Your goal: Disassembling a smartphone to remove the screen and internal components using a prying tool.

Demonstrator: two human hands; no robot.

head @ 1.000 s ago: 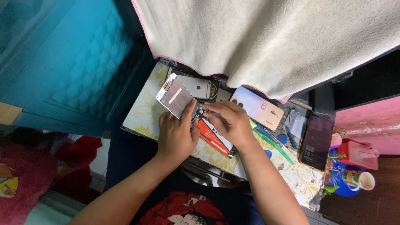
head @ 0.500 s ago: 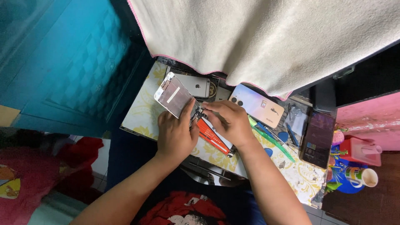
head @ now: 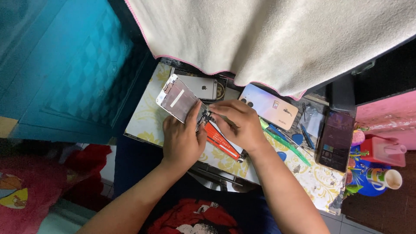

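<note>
Head view, looking straight down at my hands over the counter (head: 147, 121), which has a yellow floral cover on it. My left hand (head: 184, 141) has its grip clamped on a detached phone screen panel (head: 178, 100), fingers wrapped around its lower end. We're seeing the inside face of the panel: a dull brownish-grey metal backing, a white frame around the edge, a pale strip of tape running down the middle, and a little cluster of parts at the top corner. It's tilted up off the counter, long axis running diagonally from near my fingers up and away to the upper left, so the free end points toward the far-left corner.

My right hand (head: 240, 123) is pinched at the lower edge of that panel, right where some small dark bits (head: 206, 118) sit; can't tell exactly what the fingertips have hold of, it's too tiny. Both hands are touching each other there.

Just behind the panel lies a silver phone body (head: 203, 88), back up. Under my right hand there's a red flat pack (head: 221, 142). Off to the right: a pinkish phone (head: 269, 106) face down, green and blue pry tools (head: 284, 141), and a dark phone (head: 335, 141). A cream towel (head: 268, 39) hangs over the far side.
</note>
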